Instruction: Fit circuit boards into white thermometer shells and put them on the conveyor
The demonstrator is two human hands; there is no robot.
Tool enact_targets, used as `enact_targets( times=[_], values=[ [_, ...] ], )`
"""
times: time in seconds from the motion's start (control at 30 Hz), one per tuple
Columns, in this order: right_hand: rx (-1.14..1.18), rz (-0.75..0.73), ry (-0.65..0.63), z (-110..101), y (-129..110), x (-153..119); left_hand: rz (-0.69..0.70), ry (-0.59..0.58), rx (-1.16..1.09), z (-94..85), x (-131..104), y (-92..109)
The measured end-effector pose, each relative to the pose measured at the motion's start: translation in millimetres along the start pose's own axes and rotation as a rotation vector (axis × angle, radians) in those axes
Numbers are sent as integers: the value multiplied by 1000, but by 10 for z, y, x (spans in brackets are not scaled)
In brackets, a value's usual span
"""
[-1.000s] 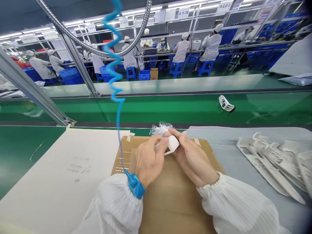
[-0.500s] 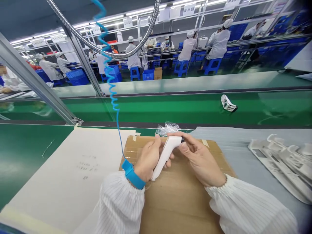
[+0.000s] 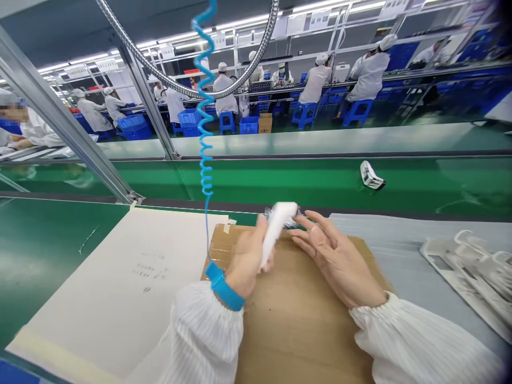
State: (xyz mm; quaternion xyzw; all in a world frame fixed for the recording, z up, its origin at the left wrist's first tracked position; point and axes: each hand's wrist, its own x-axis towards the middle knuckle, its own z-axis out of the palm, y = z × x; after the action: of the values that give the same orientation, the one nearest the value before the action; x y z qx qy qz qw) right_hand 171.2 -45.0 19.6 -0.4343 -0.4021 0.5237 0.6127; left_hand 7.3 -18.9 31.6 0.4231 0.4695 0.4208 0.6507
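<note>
My left hand (image 3: 250,253), with a blue wrist strap (image 3: 226,288) at its wrist, is closed around the handle of a white pistol-shaped handheld device (image 3: 277,226). The device is tilted, its dark-tipped head up and to the right; motion blurs it a little. Just right of that head is my right hand (image 3: 326,248), fingers spread and holding nothing. Whether a fingertip touches the dark tip, I cannot tell. Below both hands lies a brown cardboard sheet (image 3: 304,320). Crumpled clear plastic (image 3: 294,220) shows behind the device, partly hidden.
On the green conveyor belt (image 3: 256,178) lies another white-and-black device (image 3: 371,176). White plastic parts (image 3: 472,272) rest on grey foam (image 3: 384,234) at right. Paper with writing (image 3: 120,266) covers the left. A coiled blue cord (image 3: 206,133) hangs to the strap. Co-workers sit beyond.
My left hand has raised the device slightly, up and away from me. My right hand has come off its head, and its fingers have spread. The view has shifted a little.
</note>
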Motion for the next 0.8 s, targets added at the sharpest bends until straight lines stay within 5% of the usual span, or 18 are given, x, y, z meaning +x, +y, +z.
enact_targets(
  times=[0.13, 0.27, 0.47, 0.67, 0.8],
  values=[
    [-22, 91, 53, -22, 1, 14, 146, 399, 243, -410, 205, 233],
    [-28, 114, 57, -63, 0, 40, 120, 428, 402, -781, 412, 601],
    [0, 114, 95, -130, 16, 71, 292, 549, 583, -973, 965, 931],
    [92, 134, 158, -166, 36, 104, 439, 616, 909, -808, 1249, 824],
    [132, 148, 185, -223, 59, 139, 535, 387, 1066, -379, 1005, 562]
  ],
)
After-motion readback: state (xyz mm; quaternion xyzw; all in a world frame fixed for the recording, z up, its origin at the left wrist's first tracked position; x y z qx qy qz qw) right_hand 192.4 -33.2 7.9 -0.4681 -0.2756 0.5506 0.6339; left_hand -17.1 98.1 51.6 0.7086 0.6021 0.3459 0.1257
